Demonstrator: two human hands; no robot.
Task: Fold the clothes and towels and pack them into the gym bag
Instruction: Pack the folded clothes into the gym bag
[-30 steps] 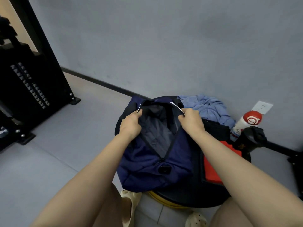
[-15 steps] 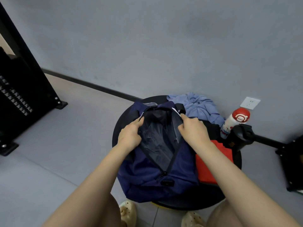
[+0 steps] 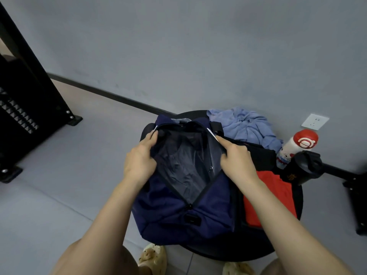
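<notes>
I see the navy gym bag [image 3: 178, 213] lying on the round black table [image 3: 297, 211] at the centre of my view, its zipper open and its mouth spread into a wide wedge that shows grey lining [image 3: 184, 165]. My left hand [image 3: 139, 163] grips the bag's opening edge at 9 o'clock from the mouth, fingers curled round the rim. My right hand [image 3: 236, 161] pinches the opposite edge at 3 o'clock, thumb on top along the rim. The two hands hold the edges well apart. At 1 o'clock from the bag, a crumpled light-blue cloth [image 3: 248, 126] lies on the far side of the table, touching the bag's far end. At 3 o'clock, a red garment [image 3: 268, 199] lies on the table just beside the bag, partly under my right forearm, with a black garment [image 3: 262, 155] behind it. Further out at 2 o'clock stand a white bottle with a red cap [image 3: 297, 143] and a black cup [image 3: 301, 167]. A wall socket [image 3: 315, 121] sits on the grey wall beyond. A black machine frame [image 3: 29, 92] stands at 10 o'clock, well apart from the table.
</notes>
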